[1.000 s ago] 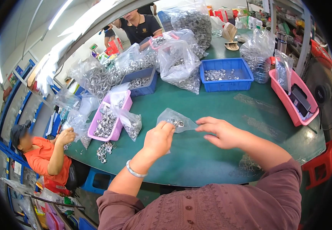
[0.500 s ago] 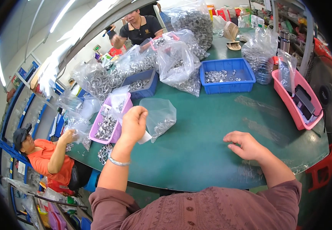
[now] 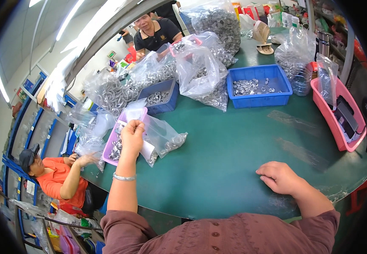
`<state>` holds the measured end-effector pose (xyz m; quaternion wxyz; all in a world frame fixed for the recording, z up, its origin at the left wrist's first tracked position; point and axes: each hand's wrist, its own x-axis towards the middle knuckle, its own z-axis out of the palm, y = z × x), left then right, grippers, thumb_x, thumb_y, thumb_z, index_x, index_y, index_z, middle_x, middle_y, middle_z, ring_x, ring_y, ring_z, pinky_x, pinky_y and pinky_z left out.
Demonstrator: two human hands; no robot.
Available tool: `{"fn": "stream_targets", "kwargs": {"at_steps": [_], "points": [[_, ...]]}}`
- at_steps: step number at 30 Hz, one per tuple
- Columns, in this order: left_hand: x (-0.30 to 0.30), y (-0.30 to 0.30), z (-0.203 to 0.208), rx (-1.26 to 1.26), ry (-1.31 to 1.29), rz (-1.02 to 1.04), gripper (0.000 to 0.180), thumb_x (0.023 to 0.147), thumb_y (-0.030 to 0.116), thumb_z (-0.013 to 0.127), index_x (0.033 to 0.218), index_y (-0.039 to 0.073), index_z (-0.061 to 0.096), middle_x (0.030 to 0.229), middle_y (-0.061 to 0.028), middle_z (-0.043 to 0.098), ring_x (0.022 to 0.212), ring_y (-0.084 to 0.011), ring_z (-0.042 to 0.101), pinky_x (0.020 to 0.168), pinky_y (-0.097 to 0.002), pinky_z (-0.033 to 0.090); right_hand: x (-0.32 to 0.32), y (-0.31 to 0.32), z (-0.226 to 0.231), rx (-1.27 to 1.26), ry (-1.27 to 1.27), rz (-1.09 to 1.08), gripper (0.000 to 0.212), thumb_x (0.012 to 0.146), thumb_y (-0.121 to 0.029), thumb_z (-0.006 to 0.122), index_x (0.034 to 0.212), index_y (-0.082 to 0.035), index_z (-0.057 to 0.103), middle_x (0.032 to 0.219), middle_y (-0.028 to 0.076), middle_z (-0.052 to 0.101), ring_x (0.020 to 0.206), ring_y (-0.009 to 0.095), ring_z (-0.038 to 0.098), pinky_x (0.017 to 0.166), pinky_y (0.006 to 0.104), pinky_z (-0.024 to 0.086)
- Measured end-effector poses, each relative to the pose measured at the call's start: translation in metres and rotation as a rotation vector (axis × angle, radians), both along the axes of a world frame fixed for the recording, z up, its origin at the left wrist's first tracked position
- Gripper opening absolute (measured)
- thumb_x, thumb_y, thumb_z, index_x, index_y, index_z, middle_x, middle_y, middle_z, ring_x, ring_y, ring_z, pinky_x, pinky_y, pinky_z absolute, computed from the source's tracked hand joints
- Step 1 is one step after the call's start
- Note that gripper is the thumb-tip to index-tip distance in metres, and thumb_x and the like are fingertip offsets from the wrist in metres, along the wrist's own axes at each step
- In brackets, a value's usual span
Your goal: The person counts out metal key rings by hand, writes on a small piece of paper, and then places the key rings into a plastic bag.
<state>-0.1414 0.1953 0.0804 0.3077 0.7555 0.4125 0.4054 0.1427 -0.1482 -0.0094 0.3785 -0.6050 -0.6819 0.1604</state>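
The step in hand appears to be positioning the clear bag (image 3: 164,133) of metal parts beside the lilac bin (image 3: 109,159), toward the left edge of the green table (image 3: 217,169); the next move calls for supporting the filled end before release. The left hand (image 3: 132,134) is closed, apparently pinching the bag's upper edge; the right hand (image 3: 278,177), empty and loosely spread, is near the table's near edge. The bag's long axis slants from the left fingers, filled end toward the table's right edge.

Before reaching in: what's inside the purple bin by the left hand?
Metal rings show in the purple bin; what lies behind the left hand and clear bag is hidden.
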Motion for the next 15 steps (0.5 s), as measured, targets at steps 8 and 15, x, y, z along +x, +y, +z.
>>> {"fn": "stream_targets", "kwargs": {"at_steps": [8,15], "points": [[0.008,-0.019,0.000,0.059,0.154,-0.086,0.006,0.087,0.003,0.056,0.090,-0.001,0.060,0.077,0.0013,0.057,0.072,-0.0070,0.052,0.068,-0.0212,0.043,0.001,0.003,-0.003,0.019,-0.034,-0.012,0.017,0.078,-0.007,0.062,0.094,-0.004,0.065,0.093,0.010,0.065,0.086,0.029,0.061,0.073,0.0380,0.050],[0.020,-0.032,-0.001,0.137,0.120,-0.145,0.005,0.086,0.001,0.056,0.087,0.000,0.061,0.066,0.0022,0.053,0.059,-0.0039,0.045,0.053,-0.0201,0.038,0.001,0.002,-0.007,0.028,-0.039,-0.017,0.016,0.078,-0.008,0.063,0.093,-0.004,0.065,0.092,0.010,0.065,0.083,0.029,0.062,0.071,0.0377,0.051]]}}
